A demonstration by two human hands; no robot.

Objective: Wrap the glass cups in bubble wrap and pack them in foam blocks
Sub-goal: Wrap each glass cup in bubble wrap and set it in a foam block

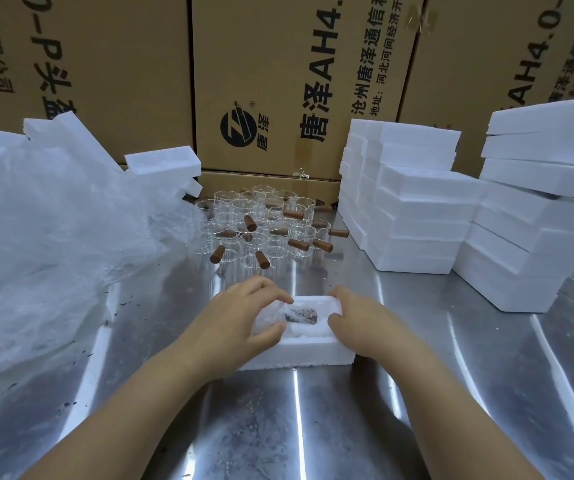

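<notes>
Both hands meet over a white rectangular foam block (313,351) on the shiny steel table (278,427). Inside its hollow lies a bubble-wrapped glass cup with a brown handle (296,315), pinched between the thumb and curled fingers of the left hand (240,320). The right hand (358,317) grips the block's right end. Beyond stand bare clear glass cups with brown handles (261,226), a loose bubble wrap heap (53,237) at left, stacked white foam blocks (410,209) at right, and printed cardboard boxes (278,81) behind.

A matt, grainy white foam block (313,351) sits on a glossy, scuffed silver metal table (313,427). Behind the block stand smooth clear glass cups with brown wooden handles (254,233) and matt brown cardboard boxes (261,81). Left of it lies crinkled translucent plastic bubble wrap (53,237).
</notes>
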